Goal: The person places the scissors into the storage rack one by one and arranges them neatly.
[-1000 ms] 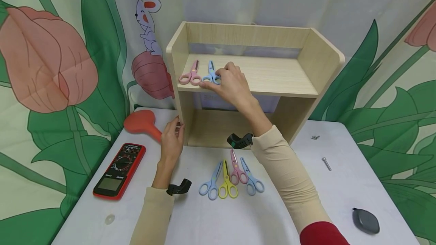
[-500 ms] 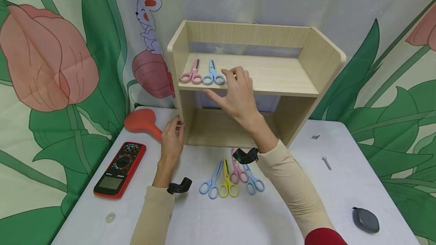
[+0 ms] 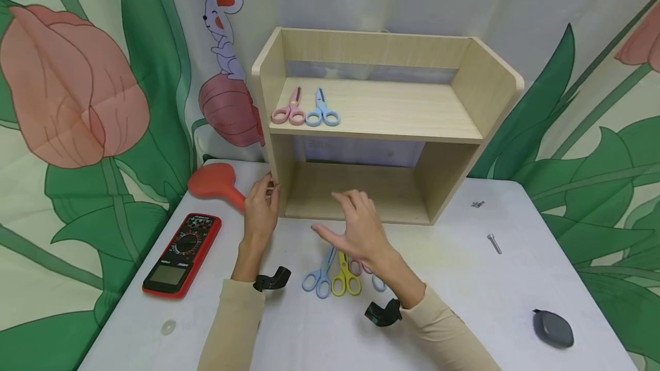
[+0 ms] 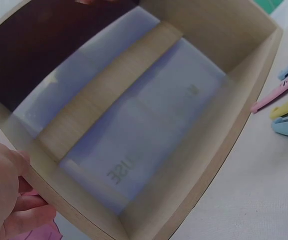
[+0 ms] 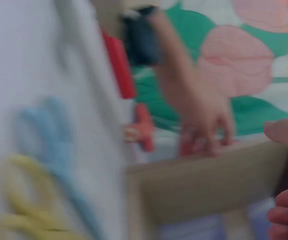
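Observation:
My left hand grips the front edge of the wooden shelf's left side panel; in the left wrist view its fingers bend along the panel's outer side. Over the table, before the lower compartment, my right hand is open and holds nothing, thumb spread. Pink-handled scissors and blue-handled scissors lie side by side at the upper board's left end, blades toward the back. Below my right hand lie blue scissors, yellow scissors, and pink and blue pairs partly hidden by that hand.
A red multimeter and an orange-red paddle-shaped thing lie left of the shelf. To its right are small metal pieces, a bolt and a dark grey rounded case. A clear disc lies front left.
My right hand has let go of the blue scissors on the upper board and moved down toward the table, over the scissors there. The left hand stays on the shelf's side panel.

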Demonstrator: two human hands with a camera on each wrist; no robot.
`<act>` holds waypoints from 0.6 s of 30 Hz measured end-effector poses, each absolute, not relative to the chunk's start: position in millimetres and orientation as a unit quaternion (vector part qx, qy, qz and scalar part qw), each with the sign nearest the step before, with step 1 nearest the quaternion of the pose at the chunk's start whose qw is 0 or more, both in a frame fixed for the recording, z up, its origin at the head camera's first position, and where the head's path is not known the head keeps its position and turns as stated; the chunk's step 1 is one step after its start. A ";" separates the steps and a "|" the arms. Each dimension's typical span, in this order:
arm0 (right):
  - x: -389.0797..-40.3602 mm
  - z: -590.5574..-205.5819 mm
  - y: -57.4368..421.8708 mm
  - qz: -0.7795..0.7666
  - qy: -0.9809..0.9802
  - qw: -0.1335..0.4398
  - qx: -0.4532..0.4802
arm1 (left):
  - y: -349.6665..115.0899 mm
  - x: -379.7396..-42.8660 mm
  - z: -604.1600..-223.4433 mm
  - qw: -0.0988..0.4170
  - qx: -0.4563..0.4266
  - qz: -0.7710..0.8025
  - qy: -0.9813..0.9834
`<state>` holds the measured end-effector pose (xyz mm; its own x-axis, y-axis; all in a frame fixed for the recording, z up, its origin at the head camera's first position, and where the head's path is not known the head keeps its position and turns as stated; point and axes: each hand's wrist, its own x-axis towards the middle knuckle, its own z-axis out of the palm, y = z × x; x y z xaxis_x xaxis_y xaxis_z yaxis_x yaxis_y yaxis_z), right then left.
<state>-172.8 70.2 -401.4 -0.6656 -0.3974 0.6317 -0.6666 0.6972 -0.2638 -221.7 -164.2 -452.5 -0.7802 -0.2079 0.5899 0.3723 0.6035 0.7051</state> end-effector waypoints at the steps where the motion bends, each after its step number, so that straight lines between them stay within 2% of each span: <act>1: -167.9 -411.0 71.9 0.237 -0.883 0.266 0.305 | -163.9 -221.6 -452.5 0.328 -0.048 -0.442 -0.833; 10: -130.1 -477.4 83.2 0.169 -0.912 0.194 0.320 | -162.0 -220.8 -451.7 0.325 -0.047 -0.441 -0.835; 18: -116.7 -495.7 78.8 0.119 -0.936 0.118 0.310 | -163.7 -221.5 -454.0 0.328 -0.047 -0.441 -0.834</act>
<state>-116.7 78.8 -495.7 -0.7804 -0.5514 0.2950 -0.6078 0.7798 -0.1503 -221.5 -163.7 -454.0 -0.7807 -0.2111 0.5881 0.3672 0.6065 0.7052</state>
